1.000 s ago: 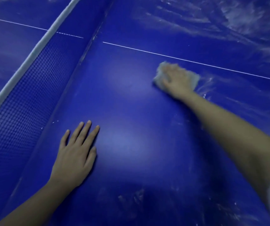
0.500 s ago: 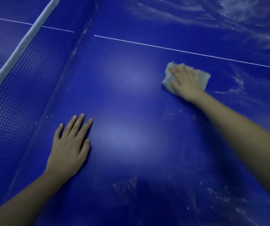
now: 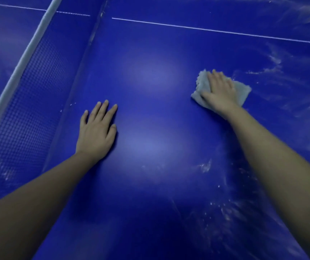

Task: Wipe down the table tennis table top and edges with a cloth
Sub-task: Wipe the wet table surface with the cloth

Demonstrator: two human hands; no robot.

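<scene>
The blue table tennis table top (image 3: 159, 81) fills the view. A pale grey folded cloth (image 3: 243, 92) lies flat on it at the right. My right hand (image 3: 219, 91) presses down on the cloth with straight fingers spread over it. My left hand (image 3: 97, 130) rests flat on the bare table surface at the left, fingers straight, holding nothing. Whitish smears and wet streaks (image 3: 274, 64) show on the table to the right of the cloth and near the lower right.
The net (image 3: 36, 102) with its white top band (image 3: 21, 68) runs diagonally along the left side, close to my left hand. A white centre line (image 3: 206, 30) crosses the table beyond both hands. The other half of the table lies behind the net.
My right hand has slid the cloth toward me and to the right across the table. My left hand has stayed flat in the same spot on the table.
</scene>
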